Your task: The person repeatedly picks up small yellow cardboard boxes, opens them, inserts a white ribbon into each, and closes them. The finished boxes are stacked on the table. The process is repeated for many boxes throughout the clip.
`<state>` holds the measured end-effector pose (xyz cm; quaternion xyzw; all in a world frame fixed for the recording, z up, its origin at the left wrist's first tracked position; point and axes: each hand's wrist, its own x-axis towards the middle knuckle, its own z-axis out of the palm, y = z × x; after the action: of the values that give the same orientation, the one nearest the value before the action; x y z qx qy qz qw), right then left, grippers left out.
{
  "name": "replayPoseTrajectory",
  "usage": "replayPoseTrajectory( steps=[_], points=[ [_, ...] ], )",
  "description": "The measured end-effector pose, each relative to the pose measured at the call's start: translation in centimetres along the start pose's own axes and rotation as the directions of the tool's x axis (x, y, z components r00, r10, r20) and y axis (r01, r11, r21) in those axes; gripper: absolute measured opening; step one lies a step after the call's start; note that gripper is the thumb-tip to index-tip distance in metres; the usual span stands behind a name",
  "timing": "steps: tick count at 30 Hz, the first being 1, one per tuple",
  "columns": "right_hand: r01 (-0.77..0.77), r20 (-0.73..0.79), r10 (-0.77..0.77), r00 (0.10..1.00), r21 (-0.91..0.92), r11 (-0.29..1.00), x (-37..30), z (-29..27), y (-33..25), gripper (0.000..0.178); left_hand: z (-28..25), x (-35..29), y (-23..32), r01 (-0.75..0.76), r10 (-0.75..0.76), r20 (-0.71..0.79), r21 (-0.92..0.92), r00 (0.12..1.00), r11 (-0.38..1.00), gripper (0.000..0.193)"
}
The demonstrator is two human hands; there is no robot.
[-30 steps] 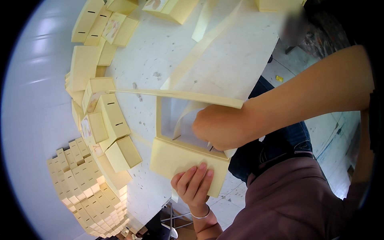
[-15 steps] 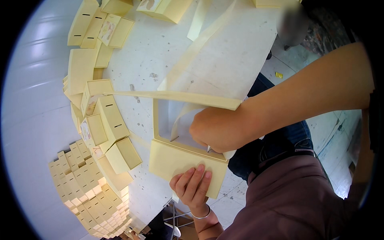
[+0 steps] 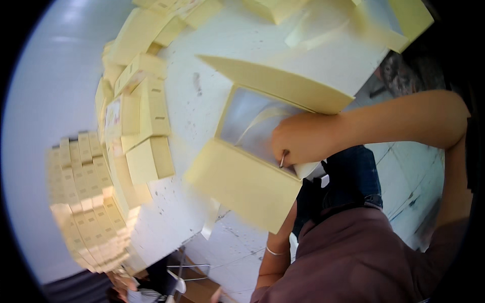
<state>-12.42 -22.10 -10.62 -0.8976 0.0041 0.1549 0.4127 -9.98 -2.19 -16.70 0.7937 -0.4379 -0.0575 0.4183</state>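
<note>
A cream box point(image 3: 226, 112) lies open in front of me, its far flap point(image 3: 283, 87) raised and its near flap point(image 3: 242, 184) folded out towards me. Inside, a pale ribbon point(image 3: 260, 118) curves up from the near wall. My right hand point(image 3: 309, 140) reaches into the box, closed around a thin metal tool point(image 3: 282, 160) whose kind I cannot make out. The tool's tip is at the near inner edge. My left forearm point(image 3: 275, 247), with a bracelet, goes up behind the near flap, which hides that hand and its fingers.
Several cream boxes point(image 3: 151, 108) stand along the left of the white table point(image 3: 187, 131), with a tall stack point(image 3: 86, 202) beyond them. Another open box point(image 3: 404, 25) is at the far right. A person's arm point(image 3: 121, 283) shows at the lower left.
My left hand has gone from the top of the near flap to behind it. The box appears turned clockwise, and the whole view has shifted. My right hand stays inside the box.
</note>
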Motion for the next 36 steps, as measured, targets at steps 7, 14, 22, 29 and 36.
replayPoseTrajectory(
  steps=[7,14,22,29,36],
  points=[
    [-0.011,0.055,0.004,0.998,0.138,0.990,0.3,-0.9,-1.2,0.020,-0.5,1.1,-2.8,-0.066,0.093,-0.274,0.105,0.957,0.992,0.031],
    [0.244,-0.423,0.010,0.906,0.541,0.805,-3.0,-2.4,-0.6,0.039,-12.5,-3.8,-9.8,0.470,-0.297,-0.609,0.143,0.735,0.871,0.009],
    [0.127,-0.334,-0.526,0.783,-0.741,0.660,-4.8,3.9,-0.5,0.055,-17.3,-3.1,-11.1,0.469,-0.180,-0.735,0.207,0.654,0.858,0.027],
    [-0.064,-0.549,-0.464,0.695,-0.690,0.721,-8.6,-0.1,5.0,0.047,-16.9,11.6,-8.8,0.273,-0.075,-0.298,0.708,0.952,0.651,0.066],
    [-0.473,-0.789,-0.192,0.584,-0.522,0.709,-12.8,-5.2,13.9,0.058,-15.2,11.8,-11.3,0.219,-0.141,-0.168,0.676,0.976,0.704,0.050]
  ],
)
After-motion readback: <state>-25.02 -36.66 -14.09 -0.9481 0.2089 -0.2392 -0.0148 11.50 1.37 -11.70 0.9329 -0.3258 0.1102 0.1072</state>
